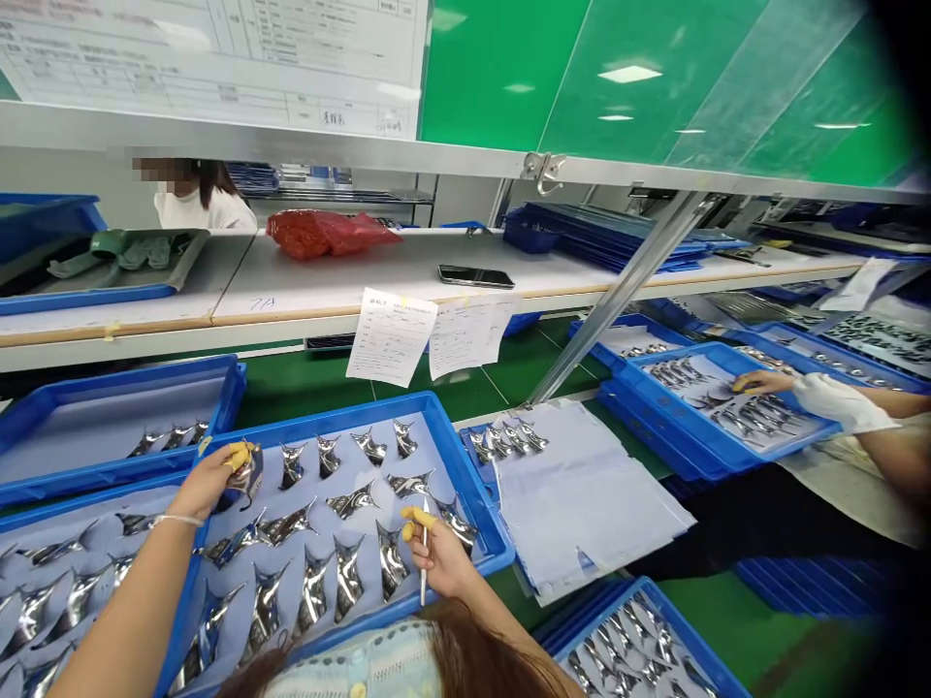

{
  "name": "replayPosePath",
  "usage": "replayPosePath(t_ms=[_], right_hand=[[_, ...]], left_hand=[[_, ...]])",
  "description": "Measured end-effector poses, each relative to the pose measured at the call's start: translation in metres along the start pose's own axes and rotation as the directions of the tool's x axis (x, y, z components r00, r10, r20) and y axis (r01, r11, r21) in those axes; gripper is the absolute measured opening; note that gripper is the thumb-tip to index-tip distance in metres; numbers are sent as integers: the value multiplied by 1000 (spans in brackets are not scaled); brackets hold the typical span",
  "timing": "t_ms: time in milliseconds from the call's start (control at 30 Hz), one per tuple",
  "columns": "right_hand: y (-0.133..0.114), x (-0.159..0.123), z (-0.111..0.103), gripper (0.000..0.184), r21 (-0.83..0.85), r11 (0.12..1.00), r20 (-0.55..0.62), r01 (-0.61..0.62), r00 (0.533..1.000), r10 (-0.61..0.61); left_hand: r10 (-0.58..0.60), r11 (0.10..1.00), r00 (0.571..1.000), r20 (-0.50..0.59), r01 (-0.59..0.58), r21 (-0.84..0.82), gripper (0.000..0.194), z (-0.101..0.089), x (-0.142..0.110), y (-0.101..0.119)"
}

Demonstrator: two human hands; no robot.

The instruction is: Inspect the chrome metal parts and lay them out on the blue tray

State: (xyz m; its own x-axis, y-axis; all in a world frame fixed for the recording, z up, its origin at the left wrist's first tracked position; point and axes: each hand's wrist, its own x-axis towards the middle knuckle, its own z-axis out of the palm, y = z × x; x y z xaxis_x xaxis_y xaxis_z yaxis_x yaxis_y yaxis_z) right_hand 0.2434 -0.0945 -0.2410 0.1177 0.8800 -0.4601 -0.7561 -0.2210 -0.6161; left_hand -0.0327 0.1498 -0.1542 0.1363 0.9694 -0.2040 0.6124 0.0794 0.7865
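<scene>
My left hand, with yellow covers on its fingertips, grips a shiny curved metal part above the far left corner of a blue tray. Between the covered fingers of my right hand is a slim white pen-like stick, held upright; its exact kind I cannot make out. Several similar polished metal parts, such as this one, lie in rows on the tray's white liner. The right hand is over the tray's right side, beside a part.
Another blue tray with metal parts adjoins on the left. White sheets lie to the right, near a co-worker's hand over another tray. A slanted metal post rises by the shelf, which holds a phone and red bag.
</scene>
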Motion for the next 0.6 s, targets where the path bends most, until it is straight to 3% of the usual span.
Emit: replayPosePath(t_ms=[67, 133, 200, 300, 400, 500, 600], right_hand=[[-1, -1, 9, 36, -96, 995, 44, -2, 999, 6], [-6, -6, 25, 38, -202, 979, 107, 17, 994, 5], [-15, -13, 49, 37, -293, 953, 180, 77, 983, -24], [-35, -28, 86, 35, -382, 901, 298, 203, 951, -88], [-55, -44, 112, 21, -445, 848, 392, 286, 914, -103], [-67, -60, 124, 7, -568, 729, 432, 381, 892, -130], [-75, -73, 124, 12, -674, 529, 484, 515, 849, -210]], left_hand=[[-3, 955, 992, 128, 41, -293, 30, 5, -23, 15], [62, 798, 962, 265, 112, -592, 43, 15, -52, 34], [159, 673, 949, 272, 97, -733, 47, 28, -80, 53], [351, 579, 858, 376, 117, -807, 44, 46, -115, 74], [507, 554, 769, 389, 55, -831, 39, 55, -135, 85], [561, 588, 757, 335, -79, -805, 35, 53, -146, 91], [574, 630, 768, 286, -191, -753, 30, 48, -156, 99]])
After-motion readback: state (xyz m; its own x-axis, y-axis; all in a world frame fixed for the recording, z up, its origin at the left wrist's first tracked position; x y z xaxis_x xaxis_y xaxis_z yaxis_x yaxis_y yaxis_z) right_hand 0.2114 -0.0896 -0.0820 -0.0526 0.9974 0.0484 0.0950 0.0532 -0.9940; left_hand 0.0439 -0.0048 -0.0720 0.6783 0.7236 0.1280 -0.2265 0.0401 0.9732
